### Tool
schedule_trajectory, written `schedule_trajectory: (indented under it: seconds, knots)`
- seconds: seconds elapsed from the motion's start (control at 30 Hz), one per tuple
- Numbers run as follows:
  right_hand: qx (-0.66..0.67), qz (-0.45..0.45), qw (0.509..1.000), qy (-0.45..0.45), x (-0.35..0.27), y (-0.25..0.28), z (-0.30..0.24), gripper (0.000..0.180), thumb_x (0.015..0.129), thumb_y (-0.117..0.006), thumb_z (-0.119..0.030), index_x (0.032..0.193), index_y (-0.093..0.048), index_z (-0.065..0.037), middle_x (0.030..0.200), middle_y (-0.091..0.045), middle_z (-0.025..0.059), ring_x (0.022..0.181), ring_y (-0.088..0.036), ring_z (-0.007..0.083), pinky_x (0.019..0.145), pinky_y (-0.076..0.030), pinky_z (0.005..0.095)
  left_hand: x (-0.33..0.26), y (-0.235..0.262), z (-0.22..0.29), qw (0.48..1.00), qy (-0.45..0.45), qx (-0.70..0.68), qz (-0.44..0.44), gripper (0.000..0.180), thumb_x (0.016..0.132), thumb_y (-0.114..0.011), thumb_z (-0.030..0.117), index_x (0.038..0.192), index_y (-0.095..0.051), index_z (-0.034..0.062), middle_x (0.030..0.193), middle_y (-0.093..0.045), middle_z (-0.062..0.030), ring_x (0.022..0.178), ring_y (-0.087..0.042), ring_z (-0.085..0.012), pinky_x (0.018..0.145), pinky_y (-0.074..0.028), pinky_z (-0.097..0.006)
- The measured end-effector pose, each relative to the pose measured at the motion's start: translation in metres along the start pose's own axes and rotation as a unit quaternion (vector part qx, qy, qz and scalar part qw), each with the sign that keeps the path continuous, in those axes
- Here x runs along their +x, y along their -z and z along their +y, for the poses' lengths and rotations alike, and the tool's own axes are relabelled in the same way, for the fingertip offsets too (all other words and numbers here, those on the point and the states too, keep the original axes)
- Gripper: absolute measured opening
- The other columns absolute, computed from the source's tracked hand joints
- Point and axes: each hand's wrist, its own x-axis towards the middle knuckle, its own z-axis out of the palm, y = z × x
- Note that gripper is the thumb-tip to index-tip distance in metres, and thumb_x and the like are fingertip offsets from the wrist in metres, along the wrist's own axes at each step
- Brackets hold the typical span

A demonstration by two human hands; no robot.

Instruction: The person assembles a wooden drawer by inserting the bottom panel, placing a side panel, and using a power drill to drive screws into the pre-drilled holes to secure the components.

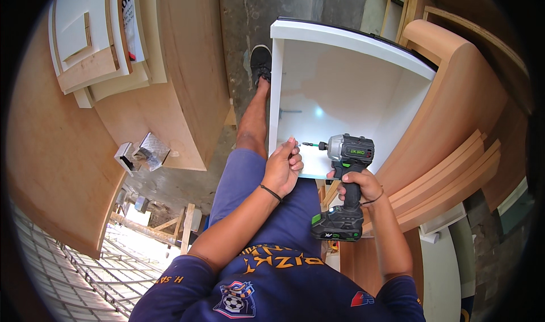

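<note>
My right hand (pixel 369 187) grips the handle of a black and grey cordless impact driver (pixel 343 150), whose battery sits at the bottom. Its green-marked driver bit (pixel 311 144) points left toward my left hand (pixel 281 168). The fingers of that hand are pinched together just off the bit's tip; what they hold is too small to make out. Both hands are over the near edge of a white open cabinet box (pixel 276 78). A light spot shines on its inner face, and a small metal fitting (pixel 292 112) shows on the left part of it.
To the left stands a large wooden cabinet (pixel 190 55) bearing stacked boards (pixel 93 66). Two metallic wrapped pieces (pixel 152 151) lie on a wooden surface. Curved wooden panels (pixel 443 180) lean close on the right. My shoe (pixel 260 61) rests on the concrete floor (pixel 241 15) beside the white box.
</note>
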Motion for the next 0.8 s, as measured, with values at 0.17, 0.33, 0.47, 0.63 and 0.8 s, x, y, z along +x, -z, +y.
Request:
schedule_trajectory:
  seconds: [0.17,0.33,0.47,0.63,0.8]
  knots:
    - [-0.031,-0.014,0.999,-0.032,-0.004,0.004,-0.001,0.031,0.076,-0.055,-0.010,0.103,-0.056,0.007,0.061,-0.057,0.0081,0.050,-0.056,0.0152,0.049,-0.049,0.0263,-0.001,0.000,0.002,0.999,-0.004,0.034,0.007,0.015,0.089,-0.056,0.018,0.086,-0.047,0.0066,0.071,-0.042,0.0011,0.054,-0.036,-0.0047,0.045,-0.030,-0.018]
    - [-0.032,-0.009,0.999,-0.023,-0.002,0.006,0.004,0.031,0.076,-0.055,-0.010,0.102,-0.056,0.006,0.061,-0.057,0.0073,0.050,-0.056,0.0146,0.050,-0.050,0.0261,-0.004,-0.003,0.002,0.997,-0.010,0.079,0.025,0.013,0.088,-0.057,0.014,0.085,-0.047,0.0060,0.071,-0.043,0.0006,0.053,-0.036,-0.0042,0.044,-0.030,-0.017]
    - [-0.046,-0.018,0.998,-0.044,-0.003,0.009,0.005,0.031,0.075,-0.056,-0.010,0.101,-0.054,0.006,0.068,-0.057,0.0095,0.053,-0.056,0.0139,0.049,-0.051,0.0275,-0.005,-0.004,0.001,0.992,-0.018,0.116,0.037,0.015,0.085,-0.061,0.014,0.081,-0.048,0.0073,0.069,-0.043,0.0018,0.050,-0.036,-0.0037,0.043,-0.029,-0.017]
    - [-0.015,-0.001,1.000,-0.015,-0.005,0.009,0.010,0.030,0.075,-0.055,-0.010,0.100,-0.054,0.006,0.069,-0.057,0.0097,0.053,-0.055,0.0136,0.050,-0.051,0.0274,-0.005,-0.004,0.000,0.991,-0.027,0.119,0.052,0.017,0.083,-0.063,0.013,0.079,-0.048,0.0078,0.067,-0.044,0.0023,0.049,-0.036,-0.0034,0.042,-0.028,-0.017]
    - [-0.038,-0.013,0.998,-0.049,-0.005,0.012,0.007,0.029,0.075,-0.055,-0.010,0.100,-0.054,0.005,0.067,-0.056,0.0090,0.053,-0.055,0.0136,0.050,-0.051,0.0278,-0.003,-0.003,-0.002,0.991,-0.031,0.124,0.046,0.017,0.084,-0.063,0.014,0.080,-0.048,0.0077,0.067,-0.044,0.0022,0.049,-0.035,-0.0036,0.042,-0.028,-0.017]
